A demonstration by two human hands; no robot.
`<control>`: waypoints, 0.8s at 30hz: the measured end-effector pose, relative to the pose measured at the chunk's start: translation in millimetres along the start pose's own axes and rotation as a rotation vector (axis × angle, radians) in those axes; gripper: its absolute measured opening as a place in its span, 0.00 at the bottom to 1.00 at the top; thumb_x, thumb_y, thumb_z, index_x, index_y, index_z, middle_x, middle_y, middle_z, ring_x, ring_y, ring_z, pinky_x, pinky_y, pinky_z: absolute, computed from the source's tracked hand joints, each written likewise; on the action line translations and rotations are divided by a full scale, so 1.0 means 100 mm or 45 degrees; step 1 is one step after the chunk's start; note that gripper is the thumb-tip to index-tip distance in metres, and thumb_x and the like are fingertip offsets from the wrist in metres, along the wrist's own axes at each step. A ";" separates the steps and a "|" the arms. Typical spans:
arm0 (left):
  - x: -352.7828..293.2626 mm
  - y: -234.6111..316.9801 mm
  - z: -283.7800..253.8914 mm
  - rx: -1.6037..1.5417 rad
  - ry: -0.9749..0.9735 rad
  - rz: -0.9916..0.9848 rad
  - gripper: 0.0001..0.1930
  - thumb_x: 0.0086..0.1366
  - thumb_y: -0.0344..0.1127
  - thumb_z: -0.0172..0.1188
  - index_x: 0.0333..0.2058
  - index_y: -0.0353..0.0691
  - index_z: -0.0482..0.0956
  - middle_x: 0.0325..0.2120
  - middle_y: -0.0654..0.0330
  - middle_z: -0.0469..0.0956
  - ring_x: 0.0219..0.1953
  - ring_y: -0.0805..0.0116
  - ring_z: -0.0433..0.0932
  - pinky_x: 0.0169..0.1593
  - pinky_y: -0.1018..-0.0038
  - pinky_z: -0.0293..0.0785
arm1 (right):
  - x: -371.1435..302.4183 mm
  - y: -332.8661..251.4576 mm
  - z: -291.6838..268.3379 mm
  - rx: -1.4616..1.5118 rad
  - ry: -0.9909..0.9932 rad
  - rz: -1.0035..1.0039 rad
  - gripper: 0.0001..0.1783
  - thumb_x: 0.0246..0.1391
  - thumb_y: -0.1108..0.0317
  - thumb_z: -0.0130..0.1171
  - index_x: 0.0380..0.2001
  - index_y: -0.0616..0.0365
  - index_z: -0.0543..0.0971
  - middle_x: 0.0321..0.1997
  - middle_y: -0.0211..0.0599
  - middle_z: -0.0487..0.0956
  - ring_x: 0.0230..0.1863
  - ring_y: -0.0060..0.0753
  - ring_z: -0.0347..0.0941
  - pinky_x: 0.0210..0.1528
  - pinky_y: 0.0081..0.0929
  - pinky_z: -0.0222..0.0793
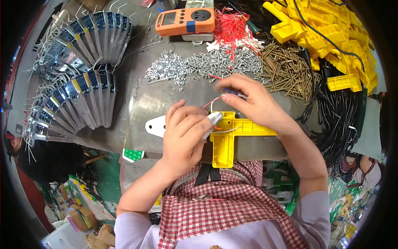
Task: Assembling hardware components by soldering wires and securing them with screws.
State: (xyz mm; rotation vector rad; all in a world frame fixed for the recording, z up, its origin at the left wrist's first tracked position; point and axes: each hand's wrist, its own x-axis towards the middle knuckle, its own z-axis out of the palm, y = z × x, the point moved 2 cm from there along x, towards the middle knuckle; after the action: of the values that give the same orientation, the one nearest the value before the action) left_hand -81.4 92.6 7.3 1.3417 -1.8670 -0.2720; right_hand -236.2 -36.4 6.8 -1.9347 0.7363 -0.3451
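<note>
A yellow T-shaped plastic housing [224, 150] lies open side up at the front of the bench. My left hand [185, 135] is closed over its left end, its thumb and finger together at the wires; a silvery-white wrap covers one fingertip. A red wire [211, 102] and a white wire [212, 108] rise between my hands. My right hand [253, 101] curls above the housing, pinching near the red wire's end. Something dark blue [234, 92] shows partly inside that hand; its kind is hidden. A white plate with holes [156, 125] sticks out from beneath my left hand.
Fanned metal strips with wires [87, 97] lie at left. Across the back are nuts [168, 68], silver screws [228, 62], brass-coloured screws [288, 68], an orange multimeter [185, 21] and red wire pieces [232, 29]. Yellow housings [327, 33] and black cables [340, 112] crowd the right.
</note>
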 end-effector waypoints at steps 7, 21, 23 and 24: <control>0.09 -0.05 0.17 0.008 0.114 0.005 0.13 0.45 0.25 0.63 0.33 0.40 0.76 0.27 0.64 0.77 0.37 0.63 0.75 0.51 0.58 0.63 | -0.56 -0.20 0.22 -0.721 0.287 -0.343 0.12 0.42 0.64 0.65 0.31 0.54 0.75 0.34 0.33 0.69 0.37 0.38 0.66 0.38 0.34 0.58; 0.18 0.09 0.10 0.320 0.084 0.091 0.17 0.34 0.29 0.66 0.29 0.45 0.76 0.26 0.67 0.76 0.36 0.66 0.75 0.43 0.66 0.57 | -0.58 -0.28 0.09 -0.453 0.338 -0.248 0.08 0.44 0.71 0.63 0.27 0.58 0.74 0.32 0.35 0.71 0.38 0.40 0.67 0.42 0.34 0.61; 0.17 0.09 0.09 0.348 0.087 0.103 0.17 0.34 0.29 0.66 0.29 0.46 0.75 0.26 0.68 0.76 0.36 0.67 0.75 0.43 0.66 0.57 | -0.57 -0.28 0.09 -0.433 0.333 -0.240 0.08 0.43 0.71 0.64 0.27 0.58 0.74 0.32 0.36 0.71 0.37 0.40 0.67 0.41 0.34 0.61; 0.16 0.09 0.09 0.373 0.088 0.117 0.18 0.33 0.29 0.66 0.29 0.46 0.75 0.26 0.69 0.76 0.36 0.67 0.75 0.43 0.65 0.56 | -0.57 -0.29 0.09 -0.434 0.330 -0.242 0.08 0.43 0.71 0.64 0.27 0.58 0.74 0.32 0.36 0.71 0.37 0.40 0.67 0.41 0.34 0.61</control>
State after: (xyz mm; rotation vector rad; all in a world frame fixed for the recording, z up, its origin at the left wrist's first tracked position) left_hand -96.3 79.9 14.8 1.4318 -1.9581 0.0990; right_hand -265.3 15.1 32.0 -2.3182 0.8201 -0.6295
